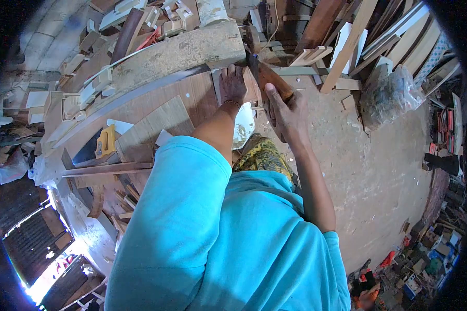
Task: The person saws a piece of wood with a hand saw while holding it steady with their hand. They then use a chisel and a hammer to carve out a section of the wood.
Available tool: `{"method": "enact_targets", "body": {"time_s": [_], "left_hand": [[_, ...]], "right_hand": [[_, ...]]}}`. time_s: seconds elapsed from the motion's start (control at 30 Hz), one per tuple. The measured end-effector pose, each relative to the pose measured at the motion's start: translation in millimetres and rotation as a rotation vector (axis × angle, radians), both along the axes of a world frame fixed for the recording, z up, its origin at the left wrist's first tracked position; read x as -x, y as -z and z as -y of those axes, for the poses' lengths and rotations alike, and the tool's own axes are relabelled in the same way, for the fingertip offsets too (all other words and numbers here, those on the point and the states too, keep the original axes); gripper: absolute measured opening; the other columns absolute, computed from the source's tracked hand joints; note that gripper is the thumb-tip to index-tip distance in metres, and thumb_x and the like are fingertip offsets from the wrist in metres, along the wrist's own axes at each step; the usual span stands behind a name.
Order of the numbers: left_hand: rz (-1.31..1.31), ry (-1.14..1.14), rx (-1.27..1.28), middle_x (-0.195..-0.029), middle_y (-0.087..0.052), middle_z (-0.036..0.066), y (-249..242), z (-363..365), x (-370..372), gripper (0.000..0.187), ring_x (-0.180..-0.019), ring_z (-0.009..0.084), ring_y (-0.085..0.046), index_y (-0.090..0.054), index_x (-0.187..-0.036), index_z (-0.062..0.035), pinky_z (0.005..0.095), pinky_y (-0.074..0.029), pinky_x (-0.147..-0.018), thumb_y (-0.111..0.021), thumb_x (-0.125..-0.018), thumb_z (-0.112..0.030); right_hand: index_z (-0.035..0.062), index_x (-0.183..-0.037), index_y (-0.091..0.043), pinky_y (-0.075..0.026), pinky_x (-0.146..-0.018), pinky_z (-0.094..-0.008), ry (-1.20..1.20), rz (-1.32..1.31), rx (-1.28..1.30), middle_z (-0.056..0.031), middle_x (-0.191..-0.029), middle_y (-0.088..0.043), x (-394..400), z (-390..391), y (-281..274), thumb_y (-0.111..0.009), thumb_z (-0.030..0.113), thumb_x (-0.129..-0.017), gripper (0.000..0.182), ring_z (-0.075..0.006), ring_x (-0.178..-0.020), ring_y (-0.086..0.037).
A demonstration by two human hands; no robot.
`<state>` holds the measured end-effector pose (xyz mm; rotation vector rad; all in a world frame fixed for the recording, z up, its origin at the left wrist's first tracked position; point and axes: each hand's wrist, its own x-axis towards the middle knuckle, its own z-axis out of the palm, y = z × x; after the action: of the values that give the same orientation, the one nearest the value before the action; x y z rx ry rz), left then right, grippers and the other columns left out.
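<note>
My right hand (291, 111) is closed around the brown wooden handle of a handsaw (275, 82). The saw's dark blade points away from me, at the bench's right end, and is seen nearly edge-on. My left hand (233, 85) lies palm down with its fingers stretched forward, just left of the blade. It rests on a pale strip and a thin wooden board (252, 85) at the bench edge. Whether the blade touches the board cannot be made out.
A thick wooden beam (181, 54) runs along the back of the workbench (197, 98). A yellow-handled saw (105, 142) and a loose plywood piece (155, 124) lie to the left. Leaning planks (350, 46) and a plastic bag (392, 96) stand at right on the concrete floor (368, 176).
</note>
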<state>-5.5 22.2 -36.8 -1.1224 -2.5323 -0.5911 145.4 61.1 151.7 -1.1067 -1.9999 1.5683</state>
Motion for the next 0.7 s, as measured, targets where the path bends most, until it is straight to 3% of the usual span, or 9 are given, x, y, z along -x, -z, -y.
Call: {"method": "enact_targets", "body": {"time_s": [0.13,0.27,0.33,0.37,0.43,0.7], "left_hand": [[0.027,-0.015,0.025,-0.099,-0.048,0.009,-9.2,1.1,-2.0,0.021,-0.097,0.0277,-0.046,-0.052,-0.093,-0.0106,0.0394,-0.038,-0.081,-0.051,-0.072,-0.012],[0.046,0.031,0.11,-0.101,-0.048,0.01,-6.1,4.7,-0.3,0.022,-0.099,0.0282,-0.045,-0.051,-0.094,-0.0085,0.0396,-0.038,-0.085,-0.05,-0.072,-0.012],[0.027,0.048,0.136,-0.102,-0.047,0.011,-11.5,4.4,-2.2,0.022,-0.101,0.0285,-0.044,-0.05,-0.094,-0.0077,0.0397,-0.038,-0.086,-0.05,-0.072,-0.012],[0.075,0.024,0.124,-0.103,-0.047,0.011,-19.6,5.6,-5.5,0.023,-0.102,0.0287,-0.044,-0.049,-0.095,-0.0071,0.0399,-0.037,-0.088,-0.05,-0.072,-0.011],[0.121,0.003,0.113,-0.104,-0.046,0.011,-25.4,6.5,-7.3,0.023,-0.103,0.0289,-0.044,-0.049,-0.095,-0.0065,0.0401,-0.037,-0.089,-0.05,-0.073,-0.011],[0.082,-0.015,0.105,-0.105,-0.048,0.01,-16.5,3.7,-1.5,0.022,-0.099,0.0287,-0.046,-0.05,-0.098,-0.0085,0.0383,-0.042,-0.086,-0.049,-0.076,-0.009]], "right_hand": [[-0.0041,-0.074,-0.056,-0.038,-0.045,-0.0314,0.013,-0.006,-0.043,-0.008,-0.051,-0.05,-4.6,14.3,11.0,-0.061,0.036,-0.082,0.042,-0.0144,-0.047,-0.048],[-0.0054,-0.081,-0.056,-0.038,-0.046,-0.0306,0.047,-0.033,0.07,-0.009,-0.053,-0.051,-14.1,28.3,27.3,-0.061,0.033,-0.083,0.038,-0.013,-0.049,-0.047],[-0.0011,-0.082,-0.055,-0.034,-0.044,-0.0184,0.08,-0.105,0.139,0.0016,-0.064,-0.052,-21.4,32.7,45.3,-0.062,0.022,-0.085,0.025,-0.0035,-0.054,-0.045],[-0.0011,-0.082,-0.055,-0.034,-0.044,-0.0184,0.079,-0.105,0.138,0.0016,-0.064,-0.052,-24.1,33.9,50.7,-0.062,0.022,-0.085,0.025,-0.0035,-0.054,-0.045],[-0.0038,-0.083,-0.056,-0.038,-0.046,-0.0287,0.092,-0.122,0.11,-0.0063,-0.056,-0.052,-28.9,36.5,58.4,-0.062,0.023,-0.083,0.027,-0.0092,-0.052,-0.047],[-0.0013,-0.084,-0.056,-0.037,-0.046,-0.0258,0.097,-0.152,0.035,-0.0022,-0.058,-0.049,-38.1,46.5,71.7,-0.06,0.017,-0.084,0.019,-0.0072,-0.053,-0.043]]}}
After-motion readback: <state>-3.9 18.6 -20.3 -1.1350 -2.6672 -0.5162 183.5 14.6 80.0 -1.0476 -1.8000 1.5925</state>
